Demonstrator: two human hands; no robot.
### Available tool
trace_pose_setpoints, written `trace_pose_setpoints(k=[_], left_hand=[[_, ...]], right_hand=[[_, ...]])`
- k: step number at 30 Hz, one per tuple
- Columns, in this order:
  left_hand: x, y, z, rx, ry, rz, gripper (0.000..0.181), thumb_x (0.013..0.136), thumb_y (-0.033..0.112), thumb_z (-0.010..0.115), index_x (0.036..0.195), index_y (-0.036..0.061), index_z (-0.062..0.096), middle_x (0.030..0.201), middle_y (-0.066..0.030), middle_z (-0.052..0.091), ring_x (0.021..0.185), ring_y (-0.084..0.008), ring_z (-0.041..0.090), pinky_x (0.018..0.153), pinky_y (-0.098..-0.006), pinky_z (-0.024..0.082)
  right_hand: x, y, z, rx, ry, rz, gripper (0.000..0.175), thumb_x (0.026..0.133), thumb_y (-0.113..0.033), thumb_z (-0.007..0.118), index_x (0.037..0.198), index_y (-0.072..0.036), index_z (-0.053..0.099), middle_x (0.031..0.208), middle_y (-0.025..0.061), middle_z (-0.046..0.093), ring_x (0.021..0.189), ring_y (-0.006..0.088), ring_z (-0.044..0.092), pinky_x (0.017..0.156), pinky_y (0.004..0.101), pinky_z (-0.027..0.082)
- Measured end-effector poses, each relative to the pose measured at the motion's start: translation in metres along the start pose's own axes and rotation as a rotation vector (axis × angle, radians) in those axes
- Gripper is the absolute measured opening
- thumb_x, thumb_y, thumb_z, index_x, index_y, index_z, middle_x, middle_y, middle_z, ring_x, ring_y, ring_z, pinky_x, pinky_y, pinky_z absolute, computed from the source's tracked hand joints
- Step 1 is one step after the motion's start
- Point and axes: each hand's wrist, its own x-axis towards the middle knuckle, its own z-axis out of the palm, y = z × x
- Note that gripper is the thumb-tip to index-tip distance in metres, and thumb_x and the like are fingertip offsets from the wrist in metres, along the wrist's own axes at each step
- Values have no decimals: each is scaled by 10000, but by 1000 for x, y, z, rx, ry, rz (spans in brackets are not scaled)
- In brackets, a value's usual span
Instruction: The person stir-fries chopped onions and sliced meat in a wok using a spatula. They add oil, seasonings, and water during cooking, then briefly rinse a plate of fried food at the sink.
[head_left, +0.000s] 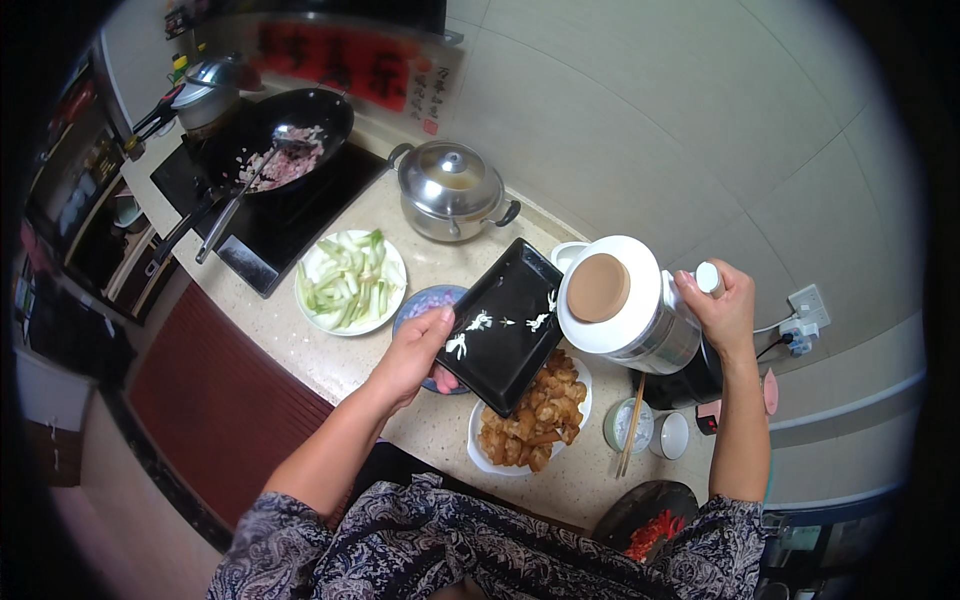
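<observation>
My left hand (412, 349) grips the near left edge of a black rectangular tray (499, 341) with a few white figures on its surface. My right hand (718, 304) is closed round the handle of a clear blender jug (667, 337) with a white lid (600, 337) and tan cap. The jug leans toward the tray, its lid beside the tray's right end. Below the tray lies a white plate of brown cooked chunks (532, 424), partly covered. A blue plate with chopped purple pieces (431, 300) is partly hidden by my left hand and the tray.
Cut green stalks (352, 281) fill a plate on the left, beside a lidded steel pot (450, 187). A wok (289, 157) with meat and a ladle sits on the hob. Chopsticks (631, 427) rest on a bowl near a white cup (670, 436); chopped red peppers (652, 534) lie on a dark round board.
</observation>
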Motion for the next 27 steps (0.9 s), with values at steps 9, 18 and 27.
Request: trace_pose_setpoints(k=[9,18,27], left_hand=[[-9,2,-5,17,-33,-2,398,1000,371,377,1047,19,557,736,-70,629,458,-104,563,382,-193,465],[-10,-3,-8,-17,-15,-6,395,1001,361,377,1063,14,556,726,-77,630,450,-106,560,378,-192,464],[-5,-4,-7,-44,5,1,410,994,390,388,1103,26,541,722,-49,638,438,-88,559,375,-180,459]], right_hand=[[3,-11,-3,-168,-16,-55,335,725,-286,750,635,2,603,534,58,556,505,97,492,485,271,399],[2,-20,-3,-162,-14,-50,320,764,-228,727,619,-3,553,545,-14,506,534,63,421,482,254,340],[5,-22,0,-147,-10,-34,324,746,-271,742,636,-1,601,528,30,549,512,77,476,487,259,391]])
